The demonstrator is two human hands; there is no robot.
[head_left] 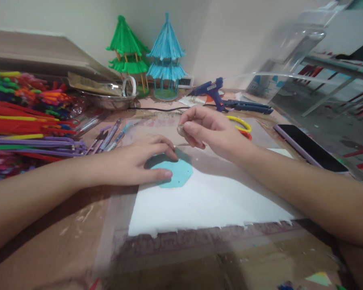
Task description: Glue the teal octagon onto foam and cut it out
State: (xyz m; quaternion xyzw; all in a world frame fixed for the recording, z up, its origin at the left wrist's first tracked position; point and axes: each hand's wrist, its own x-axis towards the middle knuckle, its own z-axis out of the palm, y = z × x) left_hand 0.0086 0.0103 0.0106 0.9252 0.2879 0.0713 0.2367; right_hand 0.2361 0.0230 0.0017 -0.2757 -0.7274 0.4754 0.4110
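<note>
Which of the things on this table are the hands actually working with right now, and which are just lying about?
In use:
left hand pressing the teal hexagon piece
right hand pinching a thin pin-like tool
white sheet underneath

Lying about:
pipe cleaners
glue gun
green pagoda
blue pagoda
phone
metal tray
yellow ring

- Teal hexagon piece [177, 173]: flat, thin, with small dots near its edges; lies on the white sheet's far-left corner, its left part covered by fingers.
- Small thin tool [181, 131]: pale rounded head, slender point angled down-left toward the hexagon's far edge.
</note>
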